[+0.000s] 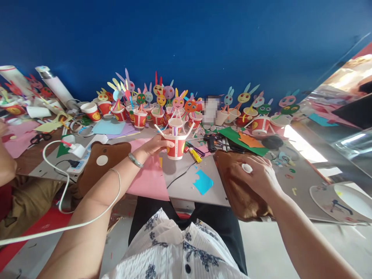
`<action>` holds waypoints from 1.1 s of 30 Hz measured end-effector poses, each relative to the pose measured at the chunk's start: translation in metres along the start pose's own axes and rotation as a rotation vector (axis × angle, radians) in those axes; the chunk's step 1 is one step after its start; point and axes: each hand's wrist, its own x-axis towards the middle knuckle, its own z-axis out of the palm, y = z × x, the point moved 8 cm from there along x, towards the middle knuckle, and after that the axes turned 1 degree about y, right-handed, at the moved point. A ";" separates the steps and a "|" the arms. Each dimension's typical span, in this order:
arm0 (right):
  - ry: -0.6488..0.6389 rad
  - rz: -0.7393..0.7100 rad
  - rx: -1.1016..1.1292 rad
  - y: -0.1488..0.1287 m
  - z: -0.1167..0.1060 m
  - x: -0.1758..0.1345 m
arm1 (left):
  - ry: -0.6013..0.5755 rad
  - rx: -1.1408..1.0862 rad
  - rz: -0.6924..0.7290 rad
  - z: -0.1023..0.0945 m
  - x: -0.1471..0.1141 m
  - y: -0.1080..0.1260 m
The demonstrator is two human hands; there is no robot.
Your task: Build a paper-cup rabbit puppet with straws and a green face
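My left hand (158, 144) grips a red-and-white paper cup (175, 149) upright, just above the table. White stick-like strips slant out from both sides of the cup, and another cup shape shows at its top. My right hand (258, 172) lies on a brown plush hot-water bag (232, 193) at the table's front edge, its fingers stretched over the fabric. A small white round piece (247, 168) shows by its fingers; whether it belongs to the bag I cannot tell. Past the left hand stand several cups with paper rabbit faces (178, 101).
Pink paper (148, 170), a blue paper scrap (203, 182) and a yellow cutter (195, 155) lie near the cup. Another brown bag (101, 170) and a power strip (83, 157) are left. A white cable (87, 224) crosses my left arm. A person's arm (7, 162) is far left.
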 end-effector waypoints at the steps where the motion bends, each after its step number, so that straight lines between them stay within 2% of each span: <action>1: -0.016 -0.043 0.016 -0.011 0.003 0.004 | -0.007 0.000 -0.007 0.001 0.000 -0.002; 6: -0.179 -0.191 0.068 -0.052 0.025 0.021 | 0.002 -0.037 0.013 -0.006 0.001 -0.004; 10: -0.236 -0.233 -0.026 -0.061 0.039 0.030 | 0.020 -0.092 0.023 -0.011 0.001 -0.003; 13: -0.248 -0.177 -0.045 -0.061 0.051 0.038 | -0.017 -0.150 -0.014 -0.003 -0.002 -0.004; 16: -0.346 -0.116 -0.084 -0.067 0.076 0.044 | -0.039 -0.182 -0.072 0.008 -0.005 -0.008; 19: -0.423 -0.050 -0.171 -0.074 0.099 0.048 | -0.012 -0.151 -0.117 0.012 -0.004 -0.017; 23: -0.430 0.005 -0.225 -0.075 0.110 0.053 | 0.035 -0.122 -0.130 0.009 -0.001 -0.027; 26: -0.450 0.071 -0.185 -0.060 0.103 0.058 | 0.061 -0.094 -0.096 0.007 0.000 -0.030; 28: -0.405 0.114 -0.113 -0.048 0.086 0.066 | 0.091 -0.056 -0.076 0.006 -0.001 -0.031; 30: -0.266 0.152 -0.009 -0.040 0.057 0.078 | 0.129 -0.019 -0.063 0.005 -0.002 -0.033; 33: 0.031 0.139 0.211 -0.046 0.007 0.091 | 0.151 0.012 -0.050 0.009 -0.004 -0.034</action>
